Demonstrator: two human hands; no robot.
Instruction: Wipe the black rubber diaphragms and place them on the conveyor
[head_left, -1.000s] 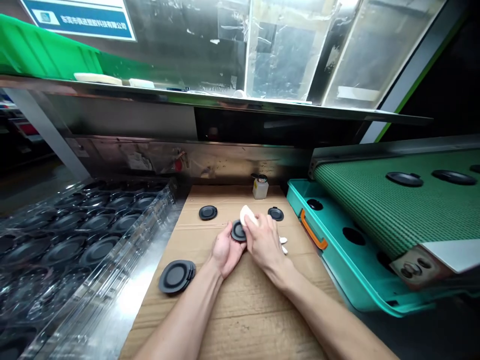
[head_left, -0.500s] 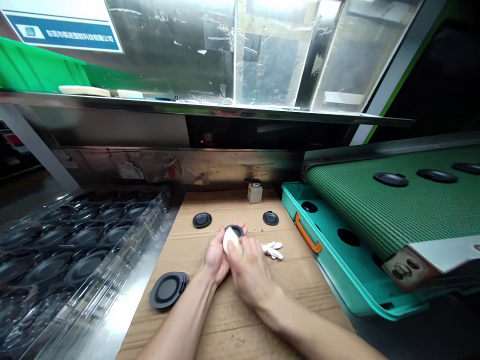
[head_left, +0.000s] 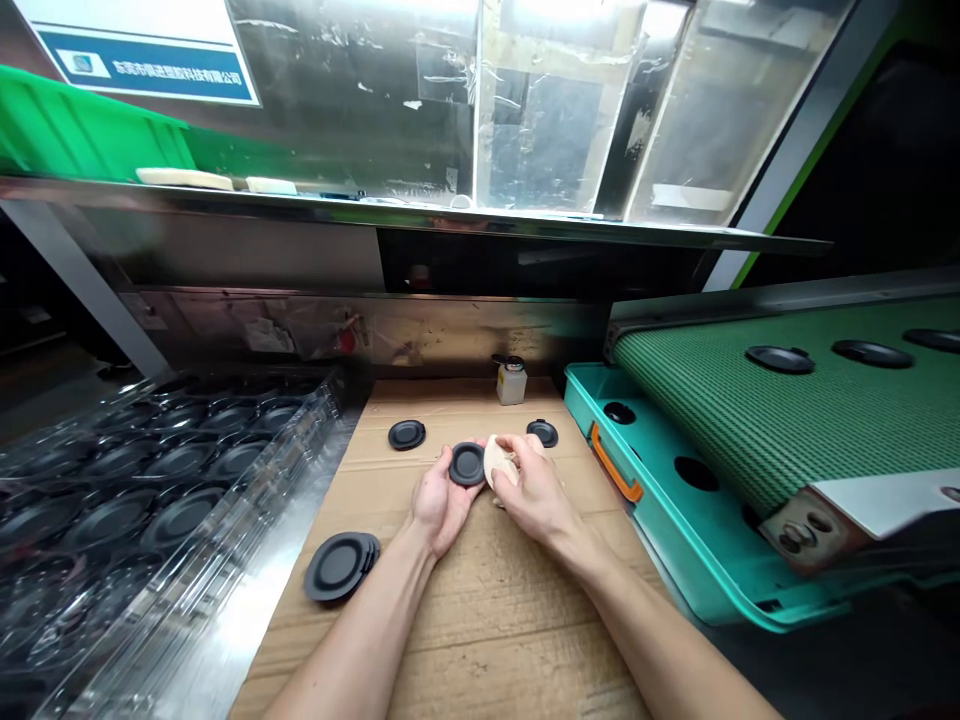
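My left hand (head_left: 439, 505) holds a round black plastic lid (head_left: 467, 464) face up on its fingers, thumb at the rim. In my right hand (head_left: 536, 495) is a cream-coloured polishing pad (head_left: 498, 462), gripped just right of the lid; whether pad and rim touch I cannot tell. A stack of black lids (head_left: 339, 567) lies on the cardboard (head_left: 480, 620) beside my left forearm. Farther back, one single lid (head_left: 406, 434) sits to the left and another lid (head_left: 542, 432) to the right, behind my right hand. My right hand mostly hides a white item on the cardboard.
Clear plastic trays (head_left: 172, 520) full of black lids stand at left. A small bottle (head_left: 511, 382) is at the cardboard's back edge. To the right, a teal bin (head_left: 697, 560) sits partly under a green conveyor belt (head_left: 840, 420) carrying several lids. A metal shelf (head_left: 450, 218) crosses above.
My right hand has drawn the pad off the lid's face to the right, so the whole lid shows. It now covers most of the white item. The view has shifted slightly.
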